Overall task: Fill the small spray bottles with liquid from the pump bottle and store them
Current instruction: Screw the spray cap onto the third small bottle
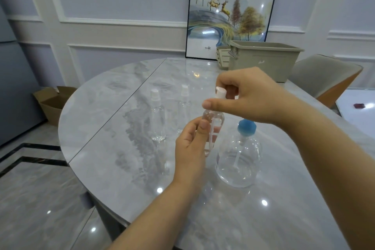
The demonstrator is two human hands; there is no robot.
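spray bottle (213, 126) gripped by left hand (190, 148), right hand (249, 97) pinching cap (220, 92) (white)

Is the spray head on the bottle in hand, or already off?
On: the white spray head sits atop the held bottle, pinched by the right hand. Whether screwed tight, cannot tell.

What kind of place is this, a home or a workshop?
Probably a home dining room: a round marble table with an upholstered chair, panelled walls, and a framed deer picture leaning against the wall.
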